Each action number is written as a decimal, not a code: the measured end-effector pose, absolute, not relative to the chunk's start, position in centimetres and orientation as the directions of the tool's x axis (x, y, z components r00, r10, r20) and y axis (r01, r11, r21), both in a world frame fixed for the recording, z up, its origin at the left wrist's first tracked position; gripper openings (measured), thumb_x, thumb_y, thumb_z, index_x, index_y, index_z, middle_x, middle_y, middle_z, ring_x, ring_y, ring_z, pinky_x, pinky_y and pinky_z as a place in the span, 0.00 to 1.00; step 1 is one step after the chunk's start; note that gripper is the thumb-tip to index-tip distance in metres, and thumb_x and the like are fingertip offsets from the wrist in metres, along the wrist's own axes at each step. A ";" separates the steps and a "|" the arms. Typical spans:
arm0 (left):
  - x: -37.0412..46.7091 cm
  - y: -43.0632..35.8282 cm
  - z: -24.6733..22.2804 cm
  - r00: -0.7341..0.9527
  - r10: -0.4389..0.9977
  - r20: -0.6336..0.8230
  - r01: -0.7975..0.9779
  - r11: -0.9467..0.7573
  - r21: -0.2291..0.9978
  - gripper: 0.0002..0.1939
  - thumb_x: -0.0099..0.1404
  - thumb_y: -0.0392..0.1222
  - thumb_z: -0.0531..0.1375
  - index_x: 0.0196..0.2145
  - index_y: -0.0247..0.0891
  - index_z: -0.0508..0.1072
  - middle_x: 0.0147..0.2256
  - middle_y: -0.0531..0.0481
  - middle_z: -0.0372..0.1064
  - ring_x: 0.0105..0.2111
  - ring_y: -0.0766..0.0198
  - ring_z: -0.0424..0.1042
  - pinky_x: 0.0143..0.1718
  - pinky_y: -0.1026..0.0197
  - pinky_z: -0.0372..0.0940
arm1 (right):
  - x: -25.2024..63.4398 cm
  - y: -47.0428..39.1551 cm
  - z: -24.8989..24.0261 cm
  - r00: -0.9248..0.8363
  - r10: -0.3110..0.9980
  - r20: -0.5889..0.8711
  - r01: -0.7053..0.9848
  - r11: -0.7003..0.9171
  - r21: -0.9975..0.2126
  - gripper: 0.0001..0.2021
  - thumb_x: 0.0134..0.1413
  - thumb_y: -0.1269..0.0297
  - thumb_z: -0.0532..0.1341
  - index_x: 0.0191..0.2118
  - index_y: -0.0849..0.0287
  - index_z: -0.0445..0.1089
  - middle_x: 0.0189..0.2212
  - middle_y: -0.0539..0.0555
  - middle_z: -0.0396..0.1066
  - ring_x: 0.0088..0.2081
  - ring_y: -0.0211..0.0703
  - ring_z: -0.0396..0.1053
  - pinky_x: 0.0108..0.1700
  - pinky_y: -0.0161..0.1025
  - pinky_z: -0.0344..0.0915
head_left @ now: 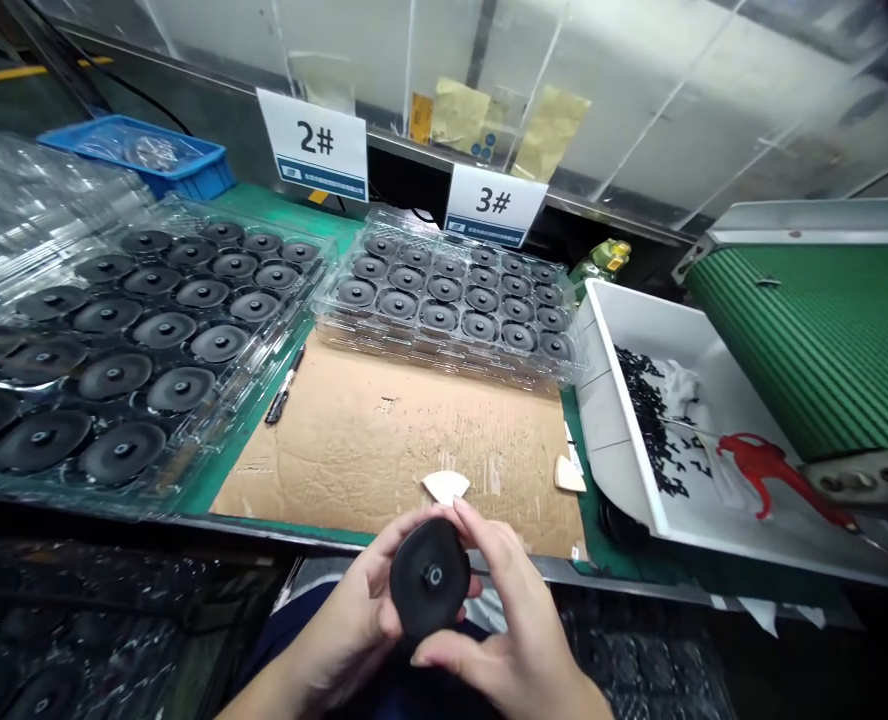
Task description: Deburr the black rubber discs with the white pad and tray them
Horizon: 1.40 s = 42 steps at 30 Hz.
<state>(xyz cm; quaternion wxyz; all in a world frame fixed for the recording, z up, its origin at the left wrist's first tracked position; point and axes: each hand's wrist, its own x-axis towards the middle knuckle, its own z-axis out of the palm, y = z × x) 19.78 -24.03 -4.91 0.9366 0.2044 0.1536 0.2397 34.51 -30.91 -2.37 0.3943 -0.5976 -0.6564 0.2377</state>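
A black rounded disc-shaped part with a small raised hub at its centre is held between both hands, near the table's front edge. My left hand wraps its left side, fingers behind it. The right hand closes on the right side, thumb at the lower rim and index finger at the top. Just beyond that index fingertip is a white fan-shaped piece; whether the finger touches it or it only lies on the cardboard, I cannot tell.
Clear plastic trays of similar black parts stand at left and at the back. A pen and another white wedge lie on the cardboard's sides. On the right, a white bin holds small black pieces and a red air gun.
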 end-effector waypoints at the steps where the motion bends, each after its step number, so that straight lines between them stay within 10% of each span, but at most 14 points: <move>1: 19.8 -23.9 -4.6 0.858 0.486 -0.166 -0.374 0.814 0.445 0.34 0.46 0.50 0.68 0.52 0.46 0.67 0.51 0.43 0.65 0.42 0.53 0.71 0.43 0.59 0.66 | 34.7 -31.2 -2.1 0.019 0.977 0.213 0.584 0.162 -0.795 0.39 0.52 0.45 0.60 0.63 0.52 0.42 0.51 0.57 0.62 0.48 0.51 0.63 0.48 0.45 0.64; 14: 19.8 -26.8 -5.1 0.886 0.448 -0.123 -0.370 0.840 0.397 0.28 0.54 0.51 0.63 0.51 0.42 0.68 0.54 0.44 0.63 0.55 0.49 0.59 0.52 0.50 0.60 | 35.5 -34.8 -2.1 0.108 0.985 0.135 0.432 0.076 -0.899 0.33 0.51 0.55 0.65 0.60 0.47 0.51 0.52 0.50 0.63 0.50 0.45 0.62 0.52 0.39 0.61; 26: 22.0 -28.1 -4.9 0.946 0.316 -0.070 -0.266 0.883 0.388 0.28 0.54 0.55 0.61 0.50 0.41 0.69 0.45 0.43 0.71 0.42 0.55 0.72 0.40 0.61 0.67 | 36.6 -37.3 -2.1 0.151 0.979 0.140 0.438 0.061 -0.897 0.26 0.54 0.54 0.62 0.57 0.47 0.58 0.56 0.52 0.55 0.53 0.49 0.58 0.55 0.43 0.60; 34: 21.7 -28.5 -5.1 0.932 0.336 -0.136 -0.253 0.872 0.420 0.28 0.53 0.57 0.61 0.50 0.42 0.70 0.43 0.44 0.72 0.45 0.56 0.70 0.48 0.58 0.63 | 36.7 -37.8 -2.3 0.260 0.942 0.211 0.334 0.117 -0.935 0.06 0.52 0.56 0.64 0.37 0.41 0.74 0.51 0.48 0.60 0.49 0.50 0.61 0.50 0.49 0.63; 42: 21.7 -27.9 -5.3 0.941 0.284 -0.183 -0.152 0.840 0.521 0.28 0.56 0.60 0.57 0.47 0.38 0.72 0.45 0.44 0.71 0.46 0.53 0.69 0.48 0.57 0.62 | 36.6 -37.3 -2.4 0.142 0.981 0.135 0.387 0.071 -0.919 0.35 0.47 0.50 0.66 0.60 0.46 0.54 0.55 0.53 0.58 0.55 0.50 0.56 0.57 0.48 0.56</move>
